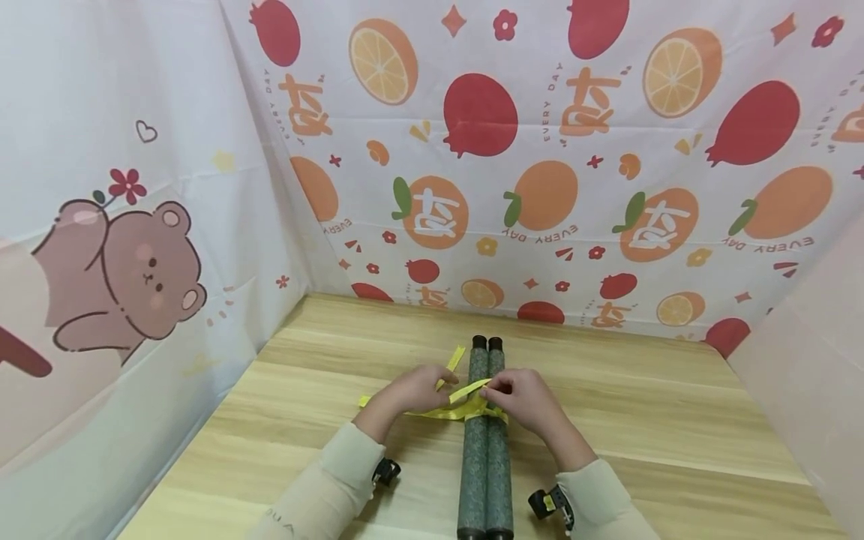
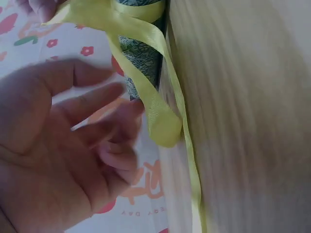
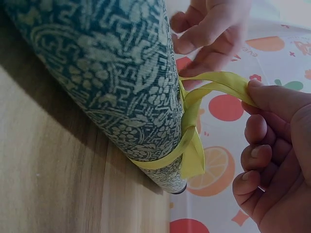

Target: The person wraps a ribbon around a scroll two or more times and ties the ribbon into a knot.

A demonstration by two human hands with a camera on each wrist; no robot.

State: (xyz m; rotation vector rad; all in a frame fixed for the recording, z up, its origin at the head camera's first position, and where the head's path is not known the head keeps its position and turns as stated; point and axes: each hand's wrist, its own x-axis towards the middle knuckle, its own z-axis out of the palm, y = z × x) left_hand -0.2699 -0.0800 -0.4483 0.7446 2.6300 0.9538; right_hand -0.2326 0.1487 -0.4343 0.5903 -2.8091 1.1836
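Two green-patterned scrolls with dark end knobs, a left one point(image 1: 475, 465) and a right one point(image 1: 499, 465), lie side by side on the table. A yellow ribbon point(image 1: 475, 406) wraps round them near their upper part. My right hand point(image 1: 528, 397) pinches a looped length of the ribbon point(image 3: 221, 83) between thumb and forefinger, above the scrolls. Just left of them is my left hand point(image 1: 420, 388), fingers loosely bent and apart. In the left wrist view, that hand point(image 2: 63, 141) appears blurred beside a hanging ribbon fold point(image 2: 164, 127), holding nothing visible.
Wood-grain table point(image 1: 641, 420) lies under the scrolls. A loose ribbon tail stretches left across it. Behind stands a fruit-printed cloth point(image 1: 594, 135); a bear-printed cloth point(image 1: 148, 277) hangs at the left. Wrist cameras sit on both sleeves.
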